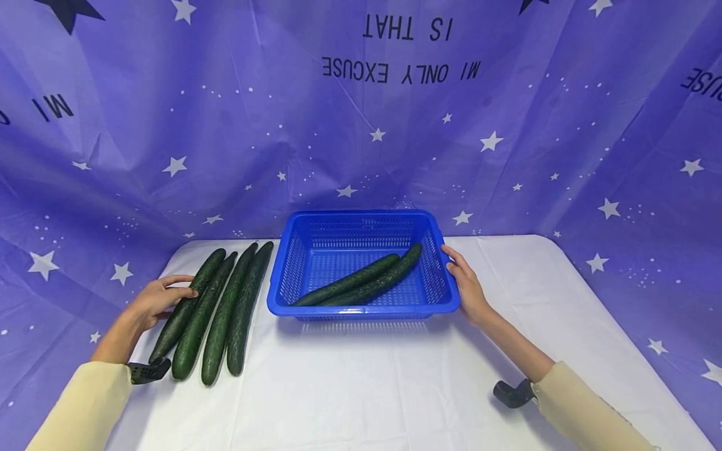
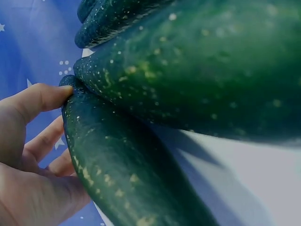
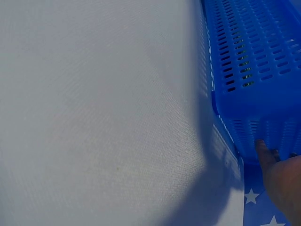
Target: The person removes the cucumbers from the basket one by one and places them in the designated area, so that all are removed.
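Several long dark green cucumbers lie side by side on the white table [image 1: 361,382], left of a blue plastic basket [image 1: 366,309]. My left hand [image 1: 155,299] grips the leftmost cucumber [image 1: 179,322] from its outer side. In the left wrist view, one fingertip presses this cucumber [image 2: 117,155] near its far end, while other fingers pass behind it. Two more cucumbers [image 1: 361,282] lie slantwise in the basket. At the basket's right side, my right hand [image 1: 469,291] touches the rim; the right wrist view shows an extended finger against the slotted outer wall [image 3: 244,129].
A purple cloth [image 1: 372,156] with white stars and black lettering hangs behind and beside the table. Black wrist mounts [image 1: 513,393] sit at both cuffs. White tabletop stretches in front of the basket and to its right.
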Motion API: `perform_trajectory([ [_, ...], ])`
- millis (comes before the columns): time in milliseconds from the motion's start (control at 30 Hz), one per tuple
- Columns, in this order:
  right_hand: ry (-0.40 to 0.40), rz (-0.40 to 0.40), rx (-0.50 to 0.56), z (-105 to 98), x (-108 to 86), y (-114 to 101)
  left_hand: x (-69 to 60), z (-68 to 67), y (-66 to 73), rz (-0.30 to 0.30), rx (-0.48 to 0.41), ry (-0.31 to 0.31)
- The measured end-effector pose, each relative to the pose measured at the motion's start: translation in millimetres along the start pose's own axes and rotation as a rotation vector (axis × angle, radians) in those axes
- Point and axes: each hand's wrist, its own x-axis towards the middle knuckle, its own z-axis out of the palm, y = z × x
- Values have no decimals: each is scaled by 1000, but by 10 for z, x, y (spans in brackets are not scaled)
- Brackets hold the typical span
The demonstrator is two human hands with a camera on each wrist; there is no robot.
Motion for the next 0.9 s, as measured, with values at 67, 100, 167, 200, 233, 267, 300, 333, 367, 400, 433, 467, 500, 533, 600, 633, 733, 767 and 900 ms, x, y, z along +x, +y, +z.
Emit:
perform_trajectory([
  [67,3,-1,-8,-1,3,-4,7,4,0,-3,0,-3],
  [100,3,0,-10,-2,4,-5,11,4,0,-7,1,-5],
  [167,6,1,-16,-3,5,-8,19,2,-5,-11,4,-7],
  [200,8,1,-20,-3,6,-8,24,-3,-12,-11,7,-11],
  [233,10,1,-23,-2,7,-7,27,-5,-18,-13,11,-14],
  [267,9,2,-24,-2,8,-7,29,-9,-24,-16,16,-15],
  [300,10,3,-24,-1,8,-6,30,-12,-28,-23,19,-14],
  [333,11,4,-28,0,8,-6,31,-16,-34,-24,24,-17],
  [367,12,5,-31,2,7,-5,30,-17,-37,-26,29,-21],
  [400,14,7,-33,2,6,-5,31,-18,-40,-26,33,-28],
  [433,17,8,-35,2,3,-4,31,-15,-35,-32,35,-29],
  [467,19,10,-33,1,2,-3,32,-10,-30,-35,35,-32],
  [500,22,10,-34,1,0,-2,33,-3,-22,-37,30,-38],
  [533,25,10,-35,2,-1,-2,36,3,-15,-37,30,-45],
  [600,24,9,-34,3,0,0,37,19,7,-45,30,-55],
  [633,23,9,-33,5,1,1,33,29,21,-49,32,-57],
  [733,14,4,-34,10,6,2,27,44,40,-49,41,-67],
  [767,12,4,-35,10,9,2,25,51,45,-50,38,-71],
  [900,10,3,-41,7,9,-3,29,62,42,-52,16,-93],
])
